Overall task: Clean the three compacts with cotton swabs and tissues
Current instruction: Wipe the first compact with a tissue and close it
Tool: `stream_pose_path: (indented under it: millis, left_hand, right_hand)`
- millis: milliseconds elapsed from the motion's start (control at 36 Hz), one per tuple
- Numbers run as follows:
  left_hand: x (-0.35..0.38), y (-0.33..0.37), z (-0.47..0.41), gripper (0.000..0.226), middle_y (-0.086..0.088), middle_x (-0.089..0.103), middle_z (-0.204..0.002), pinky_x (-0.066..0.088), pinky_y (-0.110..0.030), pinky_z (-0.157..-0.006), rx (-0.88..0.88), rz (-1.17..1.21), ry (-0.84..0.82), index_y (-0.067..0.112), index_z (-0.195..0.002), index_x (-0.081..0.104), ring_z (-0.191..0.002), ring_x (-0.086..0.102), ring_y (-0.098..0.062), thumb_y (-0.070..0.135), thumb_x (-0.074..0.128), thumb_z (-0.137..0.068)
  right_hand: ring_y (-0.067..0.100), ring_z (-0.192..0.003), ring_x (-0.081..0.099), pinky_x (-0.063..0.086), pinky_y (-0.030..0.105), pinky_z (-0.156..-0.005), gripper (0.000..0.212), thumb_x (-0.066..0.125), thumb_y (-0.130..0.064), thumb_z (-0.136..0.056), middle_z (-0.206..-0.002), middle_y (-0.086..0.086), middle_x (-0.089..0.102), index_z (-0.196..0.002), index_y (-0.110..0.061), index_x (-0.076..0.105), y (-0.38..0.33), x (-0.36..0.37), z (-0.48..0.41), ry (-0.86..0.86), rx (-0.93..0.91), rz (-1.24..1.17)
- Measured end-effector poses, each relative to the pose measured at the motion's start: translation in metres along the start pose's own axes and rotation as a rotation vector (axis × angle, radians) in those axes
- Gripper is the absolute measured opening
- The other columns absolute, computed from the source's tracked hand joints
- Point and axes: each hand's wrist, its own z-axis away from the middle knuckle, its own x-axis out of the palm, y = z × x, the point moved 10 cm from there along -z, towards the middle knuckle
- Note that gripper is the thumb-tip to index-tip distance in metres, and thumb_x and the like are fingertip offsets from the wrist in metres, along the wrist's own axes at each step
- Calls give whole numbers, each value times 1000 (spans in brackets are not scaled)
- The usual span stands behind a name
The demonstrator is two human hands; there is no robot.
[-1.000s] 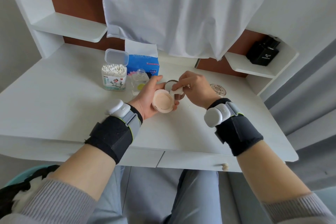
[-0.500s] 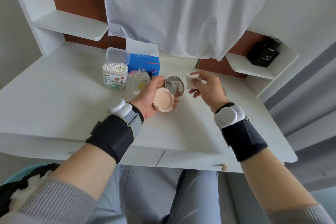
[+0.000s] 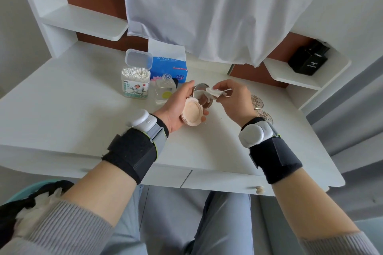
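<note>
Head view: your left hand (image 3: 176, 107), grip full, cradles the open round peach compact (image 3: 191, 115) above the white counter (image 3: 83, 114), mirror lid (image 3: 199, 91) tilted toward you. Your right hand (image 3: 234, 99) pinches a folded white tissue (image 3: 213, 92) at the mirror, evidently poised to wipe.

left hand (image 3: 178, 107): held out in front, thumb and fingers curled round an open compact (image 3: 191, 115)
right hand (image 3: 234, 99): raised just beside the left, back turned upward, a folded tissue (image 3: 213, 93) pinched at the fingertips
left forearm (image 3: 99, 182): stretched forward from the lower left, sleeve pushed back, wrist wrapped in a black band (image 3: 132, 151)
right forearm (image 3: 306, 203): stretched forward from the lower right, wrist wrapped alike
hands: kept near each other, not touching
</note>
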Motion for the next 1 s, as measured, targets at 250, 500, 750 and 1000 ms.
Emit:
stream_pose_path:
  millis: [250, 500, 750, 1000]
  left_hand:
    - [0, -2, -3, 64, -18, 60, -106, 54, -36, -63, 3, -15, -17, 11, -130, 54, -68, 64, -26, 61, 37, -94]
    - [-2, -3, -4, 75, -19, 60, -103, 55, -35, -61, -8, -66, -9, 8, -128, 52, -71, 64, -27, 70, 33, -90]
    - [-6, -2, -6, 72, -19, 63, -99, 51, -38, -67, 22, -112, 47, 8, -112, 60, -73, 62, -30, 72, 35, -88]
    - [-6, -2, -5, 71, -14, 62, -99, 52, -37, -65, 22, -99, 57, 10, -119, 60, -73, 64, -29, 70, 35, -89]
  right_hand:
    - [21, -68, 60, 45, 27, -61, 7, 72, -12, -78, -76, 6, 70, -84, -9, 70, -17, 1, 3, 37, -153, 203]
    - [24, -59, 55, 35, 26, -53, 6, 73, -13, -75, -64, 8, 66, -75, -9, 68, -18, 9, 5, -14, -163, 282]
    - [-1, -52, 49, 34, 9, -51, 19, 81, -17, -70, -58, -13, 57, -69, -16, 63, -10, 11, 3, -318, -65, 188]
    - [14, -62, 52, 35, 13, -50, 11, 75, -19, -78, -66, -3, 60, -80, -14, 66, -3, -11, 4, -61, -33, 149]
